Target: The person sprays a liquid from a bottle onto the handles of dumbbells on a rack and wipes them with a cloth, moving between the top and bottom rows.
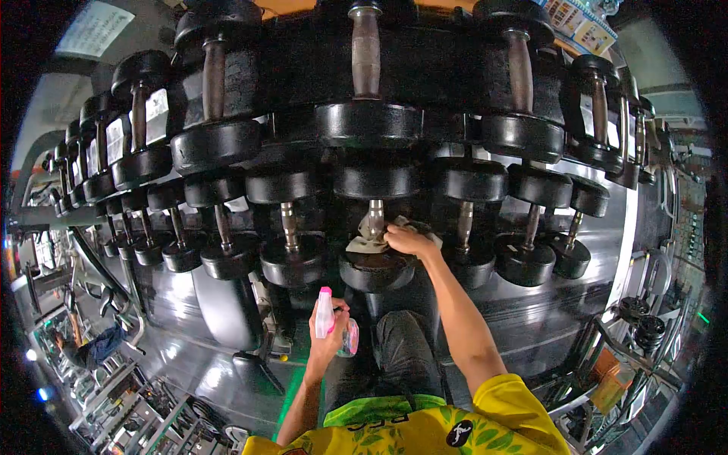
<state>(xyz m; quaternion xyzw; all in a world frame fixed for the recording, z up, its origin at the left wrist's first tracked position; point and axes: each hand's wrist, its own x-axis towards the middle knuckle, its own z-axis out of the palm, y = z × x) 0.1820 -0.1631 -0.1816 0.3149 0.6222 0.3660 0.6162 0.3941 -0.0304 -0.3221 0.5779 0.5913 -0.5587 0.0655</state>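
My right hand [409,240] grips a pale, crumpled cloth [369,236] against a dumbbell [377,271] on the lower rack row. The cloth wraps part of its metal handle and lies over the inner side of the near weight head. Lower and to the left, my left hand [327,331] is closed around a spray bottle [324,312] with a white and pink trigger head. The bottle's clear body [349,339] shows beside my fingers, held above my lap and away from the rack.
An upper row of larger black dumbbells [367,123] overhangs the lower row. More dumbbells [291,258] flank the wiped one closely. Behind the left hand is a black padded bench [226,307]. A person [102,345] is at the far left among gym machines.
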